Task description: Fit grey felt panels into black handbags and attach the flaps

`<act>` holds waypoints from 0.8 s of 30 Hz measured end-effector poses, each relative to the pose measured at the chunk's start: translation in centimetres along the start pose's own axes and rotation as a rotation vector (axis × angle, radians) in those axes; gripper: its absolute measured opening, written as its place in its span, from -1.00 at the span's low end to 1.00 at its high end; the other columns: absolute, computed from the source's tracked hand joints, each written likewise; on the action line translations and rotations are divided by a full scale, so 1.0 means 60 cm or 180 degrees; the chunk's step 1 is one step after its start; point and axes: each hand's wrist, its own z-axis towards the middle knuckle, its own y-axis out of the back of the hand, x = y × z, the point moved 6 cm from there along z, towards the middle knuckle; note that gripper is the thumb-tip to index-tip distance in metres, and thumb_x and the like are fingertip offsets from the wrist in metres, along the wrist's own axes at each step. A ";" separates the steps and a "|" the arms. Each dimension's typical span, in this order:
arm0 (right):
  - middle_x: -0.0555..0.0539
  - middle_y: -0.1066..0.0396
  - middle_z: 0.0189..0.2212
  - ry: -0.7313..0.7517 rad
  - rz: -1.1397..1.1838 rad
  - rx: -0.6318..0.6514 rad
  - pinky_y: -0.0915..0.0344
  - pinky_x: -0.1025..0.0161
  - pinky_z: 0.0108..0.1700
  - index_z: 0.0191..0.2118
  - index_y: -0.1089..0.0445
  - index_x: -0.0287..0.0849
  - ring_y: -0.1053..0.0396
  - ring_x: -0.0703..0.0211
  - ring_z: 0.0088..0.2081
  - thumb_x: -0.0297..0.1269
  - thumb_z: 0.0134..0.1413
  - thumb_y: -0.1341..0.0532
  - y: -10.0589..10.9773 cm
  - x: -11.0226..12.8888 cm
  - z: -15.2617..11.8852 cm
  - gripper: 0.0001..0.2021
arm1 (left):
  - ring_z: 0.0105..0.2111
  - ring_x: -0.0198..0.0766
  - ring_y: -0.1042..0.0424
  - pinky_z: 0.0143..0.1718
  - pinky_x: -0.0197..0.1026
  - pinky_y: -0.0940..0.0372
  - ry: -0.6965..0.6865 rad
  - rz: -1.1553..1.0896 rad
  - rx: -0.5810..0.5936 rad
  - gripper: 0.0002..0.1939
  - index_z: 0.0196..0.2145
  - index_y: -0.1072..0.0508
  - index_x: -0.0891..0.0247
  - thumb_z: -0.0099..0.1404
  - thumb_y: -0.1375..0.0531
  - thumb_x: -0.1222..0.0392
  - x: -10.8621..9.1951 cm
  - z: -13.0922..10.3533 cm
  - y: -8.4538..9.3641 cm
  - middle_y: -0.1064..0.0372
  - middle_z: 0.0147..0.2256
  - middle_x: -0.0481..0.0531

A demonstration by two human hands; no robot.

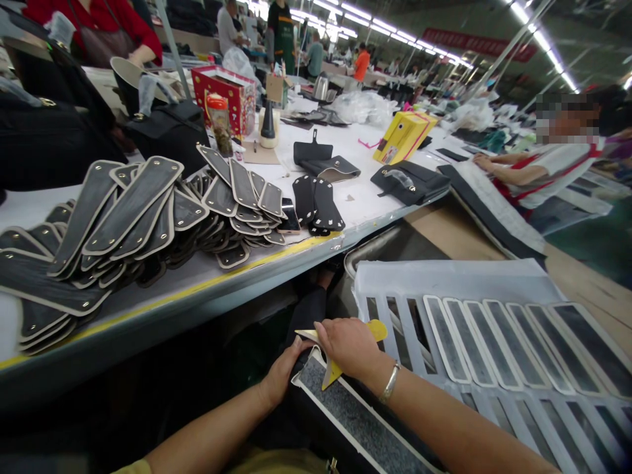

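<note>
- Grey panel [358, 411], one, long and narrow, pale-edged: held at lower centre of the frame, its upper end between the two hands, its length slanted towards the lower right.
- Left hand [280, 376]: closed on the upper end of the panel, thumb laid near a yellow tip; part of the grip is hidden.
- Right hand [349, 345], bracelet [390, 382] worn at the wrist: clasped over a yellow piece [332, 374], by which the pale edge of the panel is overlapped.
- Handling note, by judgement: the panel end is best kept firmly backed by the left hand, the yellow piece best kept flat and pressed evenly, with fingertips held clear of its edge; by a hurried or tilted push, the pale rim could be creased or torn.
- White rack [457, 280], slatted, right of the frame: a row of narrow panels [501, 342] is borne on it, side by side.
- Worktop [363, 187], white, yellow-striped along the edge: a heap of dark pieces [133, 205] with metal fittings is carried at left; a phone [289, 216] and black pieces [323, 201] are placed beside it.
- Yellow box [402, 137], upper right of centre: set tilted on the worktop.
</note>
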 end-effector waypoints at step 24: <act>-0.10 -0.47 -0.43 0.0456 0.0217 0.0041 -0.13 0.21 -0.35 -0.37 -0.38 -0.18 -0.43 0.11 -0.38 -0.15 0.31 0.24 -0.006 0.006 0.007 -0.50 | 0.02 0.01 -0.27 0.12 -0.01 -0.04 -0.0580 0.0479 0.0962 -0.51 0.07 -0.34 0.34 0.34 0.06 -0.01 -0.038 -0.001 -0.001 -0.33 0.03 0.16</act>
